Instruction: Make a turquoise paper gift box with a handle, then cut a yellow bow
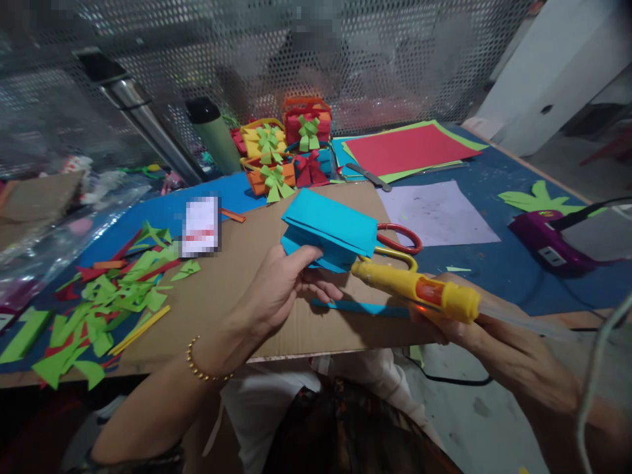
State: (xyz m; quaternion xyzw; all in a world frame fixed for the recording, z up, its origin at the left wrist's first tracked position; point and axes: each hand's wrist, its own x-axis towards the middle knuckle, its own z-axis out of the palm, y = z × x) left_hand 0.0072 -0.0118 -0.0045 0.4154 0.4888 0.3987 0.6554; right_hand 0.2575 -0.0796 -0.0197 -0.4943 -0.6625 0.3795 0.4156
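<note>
A folded blue paper box is held up over the cardboard by my left hand, with the thumb on its near side and the fingers underneath. My right hand grips a yellow hot glue gun; its nozzle points left, at the box's lower right corner. An orange light glows near the handle. Below both hands a blue paper strip lies on the cardboard sheet. Scissors with red and gold handles lie behind the glue gun, their blades hidden by the box.
Small paper bags with bows stand at the back, beside stacked coloured sheets and a cutter. Paper scraps cover the left. Two flasks stand behind. A purple power socket and cables are at right.
</note>
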